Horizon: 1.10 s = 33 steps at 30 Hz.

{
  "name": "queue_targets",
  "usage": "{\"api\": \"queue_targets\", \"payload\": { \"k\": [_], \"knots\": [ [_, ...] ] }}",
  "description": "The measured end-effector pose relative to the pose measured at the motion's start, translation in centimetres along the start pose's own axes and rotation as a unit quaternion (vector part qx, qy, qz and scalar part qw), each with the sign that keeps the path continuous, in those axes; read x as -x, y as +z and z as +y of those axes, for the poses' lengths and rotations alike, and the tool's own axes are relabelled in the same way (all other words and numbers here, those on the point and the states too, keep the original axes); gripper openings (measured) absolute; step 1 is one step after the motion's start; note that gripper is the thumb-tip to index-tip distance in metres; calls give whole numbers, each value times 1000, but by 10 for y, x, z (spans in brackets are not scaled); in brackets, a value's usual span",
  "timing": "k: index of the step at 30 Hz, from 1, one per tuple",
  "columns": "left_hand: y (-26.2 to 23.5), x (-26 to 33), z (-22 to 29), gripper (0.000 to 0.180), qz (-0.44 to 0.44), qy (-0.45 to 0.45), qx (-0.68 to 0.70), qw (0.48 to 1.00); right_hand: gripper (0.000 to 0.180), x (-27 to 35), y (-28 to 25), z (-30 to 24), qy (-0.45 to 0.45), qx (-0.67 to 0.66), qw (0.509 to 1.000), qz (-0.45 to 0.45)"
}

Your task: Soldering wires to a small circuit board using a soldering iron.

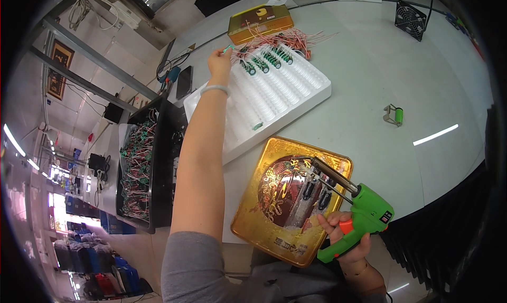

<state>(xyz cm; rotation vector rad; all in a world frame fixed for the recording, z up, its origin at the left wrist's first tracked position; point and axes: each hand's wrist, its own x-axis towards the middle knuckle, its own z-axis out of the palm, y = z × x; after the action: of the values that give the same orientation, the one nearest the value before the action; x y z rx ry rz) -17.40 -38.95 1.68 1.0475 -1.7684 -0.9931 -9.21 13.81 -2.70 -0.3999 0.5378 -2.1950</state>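
My left hand (219, 64) reaches to the far end of a white foam tray (311, 97), fingers pinched on a small green circuit board (228, 48). Several green boards with wires (265, 61) stand in rows in the tray's far part; a loose green piece (257, 126) lies near its front edge. My right hand (355, 245) is closed round the handle of a green soldering gun (369, 210). The gun's metal tip and feed tube reach over a gold tin (253, 218), where several small black parts (310, 188) lie.
A black bin (153, 181) of wired green boards stands at the left. Beyond the tray are red and white wires (288, 38) and a gold box (261, 23). A phone (184, 82) lies left of the tray; a green spool on a stand (393, 115) and a black fan (411, 20) stand right.
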Motion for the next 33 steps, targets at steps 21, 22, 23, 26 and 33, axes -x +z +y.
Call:
{"api": "queue_targets", "payload": {
  "k": [21, 22, 23, 26, 33],
  "knots": [
    [16, 39, 73, 33, -67, 130, -411, 900, 60, 1, -2, -1, 24, 15, 1000, 14],
    [16, 41, 72, 30, -38, 226, -364, 903, 60, 1, -2, -1, 27, 15, 999, 12],
    [16, 42, 71, 30, -38, 227, -364, 903, 60, 1, -2, -1, 26, 15, 999, 12],
    [19, 49, 72, 26, -39, 366, -296, 881, 60, 1, -2, -2, 22, 13, 1000, 11],
    [1, 54, 116, 24, 97, 344, 168, 919, 60, 1, -2, -1, 19, 1, 1000, 6]
  ]
}}
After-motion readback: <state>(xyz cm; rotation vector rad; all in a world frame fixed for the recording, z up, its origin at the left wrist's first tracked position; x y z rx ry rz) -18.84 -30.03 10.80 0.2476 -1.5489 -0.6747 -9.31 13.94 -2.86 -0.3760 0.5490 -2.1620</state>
